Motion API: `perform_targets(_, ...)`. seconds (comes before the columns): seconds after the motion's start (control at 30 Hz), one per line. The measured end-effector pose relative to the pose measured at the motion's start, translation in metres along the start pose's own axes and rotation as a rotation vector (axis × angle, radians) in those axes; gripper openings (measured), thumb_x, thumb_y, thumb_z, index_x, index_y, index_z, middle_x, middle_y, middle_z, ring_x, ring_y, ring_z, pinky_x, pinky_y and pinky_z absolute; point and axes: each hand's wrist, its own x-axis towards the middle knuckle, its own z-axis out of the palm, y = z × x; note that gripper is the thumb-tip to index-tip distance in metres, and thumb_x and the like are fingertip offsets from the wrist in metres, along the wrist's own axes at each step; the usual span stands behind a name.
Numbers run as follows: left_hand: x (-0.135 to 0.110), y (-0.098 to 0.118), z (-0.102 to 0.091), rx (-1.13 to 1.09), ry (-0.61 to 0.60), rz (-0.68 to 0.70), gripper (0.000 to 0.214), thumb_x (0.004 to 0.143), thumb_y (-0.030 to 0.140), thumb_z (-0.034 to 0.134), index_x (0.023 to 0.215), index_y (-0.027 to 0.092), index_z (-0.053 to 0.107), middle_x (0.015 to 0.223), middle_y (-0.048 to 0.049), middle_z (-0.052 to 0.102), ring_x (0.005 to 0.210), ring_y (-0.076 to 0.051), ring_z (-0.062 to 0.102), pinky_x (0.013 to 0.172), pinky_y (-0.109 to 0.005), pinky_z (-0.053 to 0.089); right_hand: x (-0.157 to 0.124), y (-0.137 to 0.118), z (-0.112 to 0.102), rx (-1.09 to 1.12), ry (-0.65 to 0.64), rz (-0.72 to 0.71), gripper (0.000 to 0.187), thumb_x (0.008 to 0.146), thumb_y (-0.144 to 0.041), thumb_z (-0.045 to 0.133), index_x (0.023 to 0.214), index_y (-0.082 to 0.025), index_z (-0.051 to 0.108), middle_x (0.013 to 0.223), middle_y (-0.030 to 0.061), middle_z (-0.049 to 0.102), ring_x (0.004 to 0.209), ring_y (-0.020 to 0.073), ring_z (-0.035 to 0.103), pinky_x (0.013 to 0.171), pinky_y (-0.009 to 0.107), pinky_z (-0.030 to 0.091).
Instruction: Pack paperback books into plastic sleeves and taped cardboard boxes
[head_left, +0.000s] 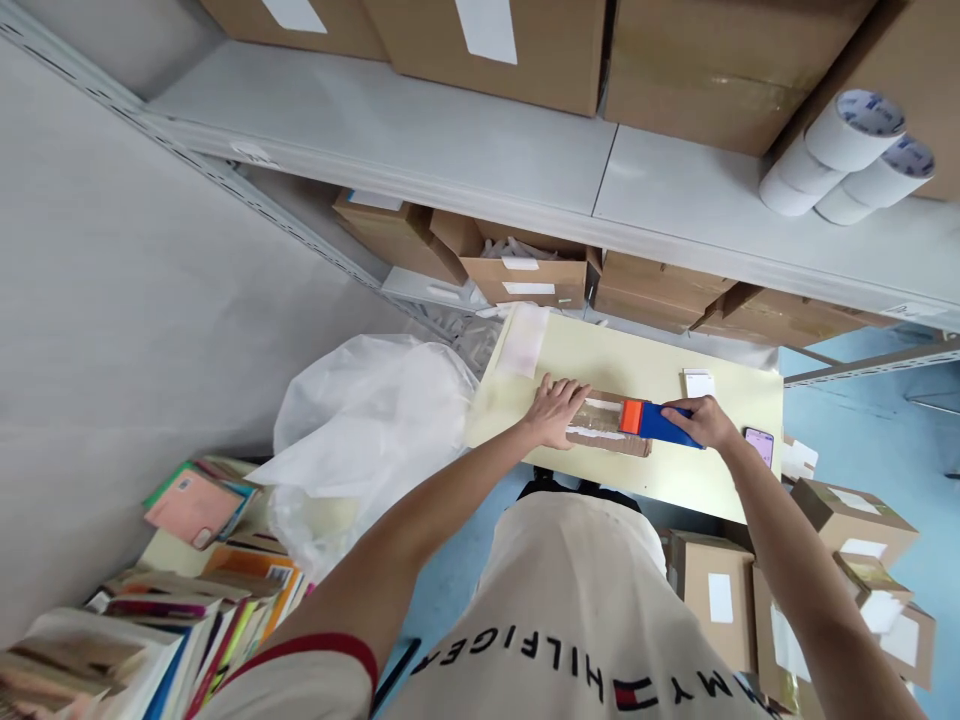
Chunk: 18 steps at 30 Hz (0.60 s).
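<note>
A small brown cardboard box lies on the pale yellow table, with clear tape and torn white patches along its top. My left hand grips the box's left end, fingers stretched over its far side. In my right hand, closed round the handle, is a blue tape dispenser with an orange front. That orange end touches the top of the box near its right side.
A phone and a white card stack lie at the table's right. A paper sheet lies far left. White plastic wrap bulges beside the table. Shelves hold cartons and tape rolls; more cartons stand right.
</note>
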Motion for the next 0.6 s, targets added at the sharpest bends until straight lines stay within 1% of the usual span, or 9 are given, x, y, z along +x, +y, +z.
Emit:
perform_targets(0.07, 0.000, -0.002, -0.003, 0.027, -0.031, 0.003, 0.112, 0.052, 0.044, 0.079, 0.148, 0.015, 0.030, 0.139, -0.0195, 0.044, 0.128, -0.040, 0.039, 0.115, -0.061, 0.000, -0.008, 0.025, -0.010, -0.028, 0.014, 0.007, 0.039, 0.081, -0.055, 0.057, 0.084, -0.024, 0.080, 0.084, 0.0026, 0.079, 0.073, 0.0237, 0.074, 0.067, 0.031, 0.059)
perform_targets(0.13, -0.001, -0.003, -0.006, 0.052, -0.065, 0.000, 0.111, 0.053, 0.045, 0.079, 0.147, 0.012, 0.031, 0.138, -0.0209, 0.045, 0.127, -0.040, 0.039, 0.115, -0.061, -0.001, -0.017, 0.050, -0.013, -0.044, 0.018, 0.042, 0.041, 0.082, -0.056, 0.055, 0.082, -0.023, 0.080, 0.078, 0.0027, 0.078, 0.068, 0.0234, 0.073, 0.063, 0.030, 0.059)
perform_targets(0.23, -0.001, 0.004, -0.005, 0.108, -0.097, -0.056, 0.113, 0.054, 0.043, 0.078, 0.149, 0.010, 0.028, 0.144, -0.0236, 0.041, 0.133, -0.042, 0.035, 0.115, -0.061, -0.003, -0.022, 0.076, -0.005, -0.036, 0.000, 0.073, 0.042, 0.083, -0.055, 0.052, 0.084, -0.023, 0.080, 0.073, 0.0027, 0.077, 0.064, 0.0230, 0.073, 0.062, 0.031, 0.058)
perform_targets(0.33, 0.007, 0.028, 0.006, 0.168, -0.109, -0.116, 0.119, 0.057, 0.045, 0.077, 0.152, 0.008, 0.017, 0.157, -0.0256, 0.022, 0.145, -0.043, 0.015, 0.115, -0.060, -0.004, -0.016, 0.084, 0.011, -0.034, -0.019, 0.053, 0.041, 0.086, -0.052, 0.049, 0.089, -0.024, 0.079, 0.083, 0.0033, 0.078, 0.073, 0.0234, 0.074, 0.069, 0.031, 0.058)
perform_targets(0.4, 0.018, 0.051, 0.016, 0.176, -0.137, -0.061, 0.119, 0.063, 0.054, 0.072, 0.154, 0.008, 0.011, 0.161, -0.0236, 0.010, 0.148, -0.040, 0.005, 0.116, -0.058, -0.003, -0.009, 0.084, 0.019, -0.062, -0.032, 0.037, 0.040, 0.087, -0.049, 0.048, 0.094, -0.023, 0.078, 0.091, 0.0040, 0.078, 0.081, 0.0236, 0.074, 0.074, 0.031, 0.057)
perform_targets(0.43, 0.025, 0.063, 0.021, 0.171, -0.151, -0.007, 0.117, 0.066, 0.059, 0.068, 0.154, 0.009, 0.009, 0.161, -0.0224, 0.008, 0.149, -0.039, 0.003, 0.116, -0.056, -0.002, -0.006, 0.084, 0.022, -0.091, -0.049, 0.031, 0.039, 0.087, -0.047, 0.047, 0.096, -0.023, 0.077, 0.093, 0.0042, 0.078, 0.083, 0.0234, 0.073, 0.075, 0.031, 0.056)
perform_targets(0.5, 0.038, 0.082, 0.027, 0.166, -0.150, 0.091, 0.110, 0.074, 0.063, 0.060, 0.155, 0.009, 0.008, 0.162, -0.0203, 0.010, 0.149, -0.036, 0.003, 0.117, -0.054, 0.001, -0.001, 0.085, 0.025, -0.170, -0.106, 0.029, 0.039, 0.088, -0.044, 0.045, 0.101, -0.023, 0.076, 0.094, 0.0046, 0.078, 0.083, 0.0234, 0.073, 0.075, 0.031, 0.055)
perform_targets(0.53, 0.044, 0.088, 0.028, 0.166, -0.147, 0.124, 0.106, 0.077, 0.063, 0.057, 0.155, 0.009, 0.009, 0.162, -0.0196, 0.012, 0.150, -0.035, 0.004, 0.118, -0.053, 0.003, 0.000, 0.087, 0.024, -0.207, -0.138, 0.033, 0.040, 0.089, -0.044, 0.045, 0.102, -0.023, 0.075, 0.093, 0.0050, 0.078, 0.083, 0.0235, 0.072, 0.074, 0.031, 0.054)
perform_targets(0.6, 0.050, 0.094, 0.029, 0.172, -0.149, 0.153, 0.101, 0.080, 0.062, 0.054, 0.155, 0.008, 0.011, 0.161, -0.0187, 0.016, 0.149, -0.036, 0.007, 0.118, -0.052, 0.005, -0.002, 0.093, 0.018, -0.251, -0.198, 0.047, 0.041, 0.088, -0.047, 0.046, 0.103, -0.022, 0.075, 0.089, 0.0055, 0.077, 0.080, 0.0234, 0.072, 0.071, 0.031, 0.053)
